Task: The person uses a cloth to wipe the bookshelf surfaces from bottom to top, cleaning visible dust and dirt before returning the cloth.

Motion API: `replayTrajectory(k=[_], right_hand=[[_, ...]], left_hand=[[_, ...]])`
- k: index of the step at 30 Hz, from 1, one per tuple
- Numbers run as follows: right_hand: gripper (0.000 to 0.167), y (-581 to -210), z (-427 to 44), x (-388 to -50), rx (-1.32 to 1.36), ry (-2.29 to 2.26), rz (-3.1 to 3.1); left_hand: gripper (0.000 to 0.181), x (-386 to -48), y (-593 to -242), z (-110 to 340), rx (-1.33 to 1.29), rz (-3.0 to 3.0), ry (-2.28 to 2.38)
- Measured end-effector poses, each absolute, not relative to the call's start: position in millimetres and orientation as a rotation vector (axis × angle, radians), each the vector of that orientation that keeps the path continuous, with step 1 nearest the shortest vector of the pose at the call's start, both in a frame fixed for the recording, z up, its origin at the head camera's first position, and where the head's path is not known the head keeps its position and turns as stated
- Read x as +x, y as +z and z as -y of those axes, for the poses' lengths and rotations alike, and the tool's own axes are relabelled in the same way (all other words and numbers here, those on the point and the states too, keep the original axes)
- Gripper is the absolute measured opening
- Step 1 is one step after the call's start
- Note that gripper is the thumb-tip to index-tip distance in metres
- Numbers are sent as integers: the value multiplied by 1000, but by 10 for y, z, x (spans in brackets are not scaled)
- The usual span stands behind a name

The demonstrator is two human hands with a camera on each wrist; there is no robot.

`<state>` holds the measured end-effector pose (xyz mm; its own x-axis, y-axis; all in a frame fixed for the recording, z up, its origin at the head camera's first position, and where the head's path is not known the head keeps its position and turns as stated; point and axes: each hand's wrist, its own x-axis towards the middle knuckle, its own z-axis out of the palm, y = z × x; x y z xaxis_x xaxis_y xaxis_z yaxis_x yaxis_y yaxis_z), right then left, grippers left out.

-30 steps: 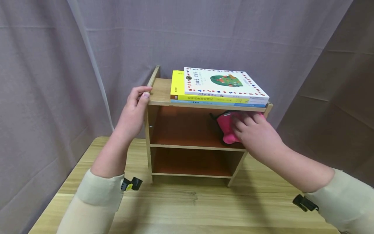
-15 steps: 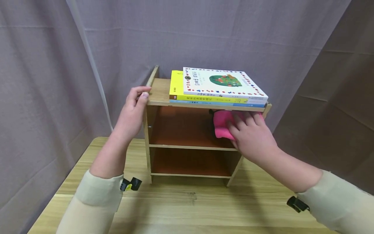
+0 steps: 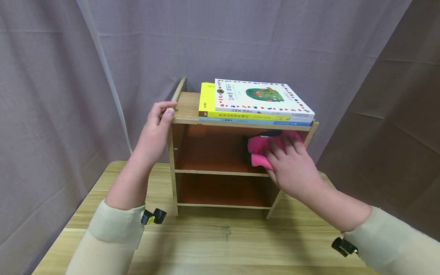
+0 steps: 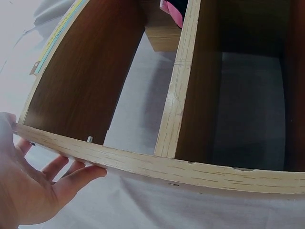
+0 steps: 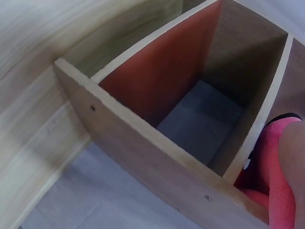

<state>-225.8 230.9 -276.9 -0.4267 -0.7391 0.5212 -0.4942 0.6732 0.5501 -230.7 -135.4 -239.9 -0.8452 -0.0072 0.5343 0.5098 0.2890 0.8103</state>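
Observation:
A small wooden shelf unit (image 3: 222, 173) with reddish-brown inner boards stands on the table. My left hand (image 3: 153, 131) grips the upper front corner of its left side panel; in the left wrist view fingers (image 4: 78, 181) lie along the panel's outer face. Inside the upper compartment, toward the right side, my right hand (image 3: 293, 166) holds a bunched pink cloth (image 3: 256, 147) with black edging against the board. The fingers spread over the cloth and the thumb is low at its near side. Part of the pink cloth (image 5: 281, 191) shows in the right wrist view, where the hand is mostly cut off.
Stacked flat on the unit's top are a white picture book (image 3: 264, 95), a yellow book (image 3: 207, 100) and a blue one (image 3: 237, 121). A lower compartment (image 3: 223, 190) lies beneath. Grey curtains (image 3: 154, 46) hang behind the wood-grained table (image 3: 206, 244).
My right hand has slid left and slightly toward me with the pink cloth, which has bunched differently. The left hand stays on the panel corner, and the books have not moved.

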Motion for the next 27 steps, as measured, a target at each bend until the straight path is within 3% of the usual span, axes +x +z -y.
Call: replayTrajectory(k=[18, 27], right_hand=[[49, -3039, -2220, -2214, 929, -302, 2218], [58, -3126, -2104, -2166, 831, -170, 2333]], left_hand=[[42, -2316, -2402, 1344, -446, 2127, -1585], [41, -2290, -2394, 1338, -458, 2116, -1590]])
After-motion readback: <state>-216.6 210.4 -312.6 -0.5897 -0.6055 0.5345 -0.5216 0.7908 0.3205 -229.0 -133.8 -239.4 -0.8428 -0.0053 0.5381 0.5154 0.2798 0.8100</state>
